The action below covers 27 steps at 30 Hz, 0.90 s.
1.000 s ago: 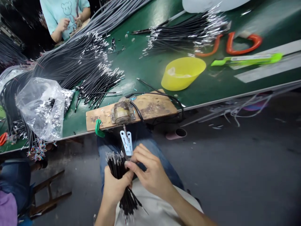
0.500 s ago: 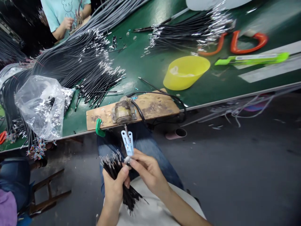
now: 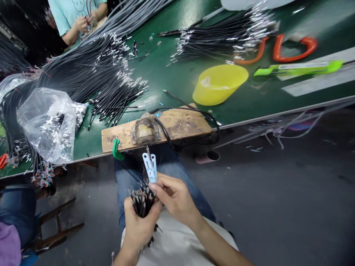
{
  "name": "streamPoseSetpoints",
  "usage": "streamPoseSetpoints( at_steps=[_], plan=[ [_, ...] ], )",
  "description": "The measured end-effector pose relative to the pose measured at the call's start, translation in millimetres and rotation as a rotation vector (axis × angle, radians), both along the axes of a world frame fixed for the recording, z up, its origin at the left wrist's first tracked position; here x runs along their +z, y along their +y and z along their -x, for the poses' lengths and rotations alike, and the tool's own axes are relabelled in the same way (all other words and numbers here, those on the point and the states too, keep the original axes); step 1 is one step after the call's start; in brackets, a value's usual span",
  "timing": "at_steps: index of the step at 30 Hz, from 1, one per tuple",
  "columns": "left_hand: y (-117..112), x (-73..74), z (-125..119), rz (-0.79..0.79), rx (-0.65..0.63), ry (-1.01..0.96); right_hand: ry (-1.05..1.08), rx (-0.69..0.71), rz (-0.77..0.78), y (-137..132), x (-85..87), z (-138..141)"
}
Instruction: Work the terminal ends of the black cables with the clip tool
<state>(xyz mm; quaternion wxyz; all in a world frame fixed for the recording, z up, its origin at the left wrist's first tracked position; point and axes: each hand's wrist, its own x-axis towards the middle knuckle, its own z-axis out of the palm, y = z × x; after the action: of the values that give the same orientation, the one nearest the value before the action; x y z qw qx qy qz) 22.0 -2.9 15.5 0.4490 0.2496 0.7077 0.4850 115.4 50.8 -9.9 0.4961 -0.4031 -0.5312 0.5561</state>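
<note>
Low in front of my lap, my left hand [image 3: 141, 225] is wrapped round a bundle of short black cables [image 3: 142, 201], their stripped, silvery ends pointing up. My right hand [image 3: 173, 197] is closed just right of the bundle, thumb and forefinger pinched at the lower end of a light-blue clothespin [image 3: 150, 168]. What those fingertips hold is hidden. The clothespin hangs on a thin metal rod that sticks out from a stained, motor-like block [image 3: 145, 131]. That block sits on a wooden board [image 3: 183, 123] at the table's edge.
A green clamp [image 3: 117, 149] grips the board. On the green table [image 3: 166, 77] lie heaps of black cables [image 3: 119, 92], a clear plastic bag [image 3: 46, 125], a yellow cup [image 3: 219, 87], orange-handled scissors [image 3: 295, 55] and a green cutter [image 3: 299, 68]. Another person's hands [image 3: 81, 25] work across the table.
My left hand has shifted right and turned the bundle more upright, its ends now close under the clothespin. The whitish piece at my right fingertips no longer shows.
</note>
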Motion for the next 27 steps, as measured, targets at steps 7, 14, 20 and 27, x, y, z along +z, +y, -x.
streamPoseSetpoints(
  at_steps=[7,14,20,27],
  plan=[
    [-2.0,-12.6,6.3,0.126,-0.102,-0.257,0.237,0.155,0.145,5.8,-9.8,-12.1],
    [2.1,-12.7,5.9,0.047,-0.167,-0.320,0.341,0.200,0.283,-5.1,-7.8,-0.9],
    [5.3,-10.3,8.7,0.008,-0.220,-0.279,0.010,-0.276,-0.270,-11.3,-5.0,1.6],
    [15.2,-5.9,19.6,-0.110,-0.254,-0.225,0.545,0.395,0.306,1.9,-0.2,-9.9]
  ],
)
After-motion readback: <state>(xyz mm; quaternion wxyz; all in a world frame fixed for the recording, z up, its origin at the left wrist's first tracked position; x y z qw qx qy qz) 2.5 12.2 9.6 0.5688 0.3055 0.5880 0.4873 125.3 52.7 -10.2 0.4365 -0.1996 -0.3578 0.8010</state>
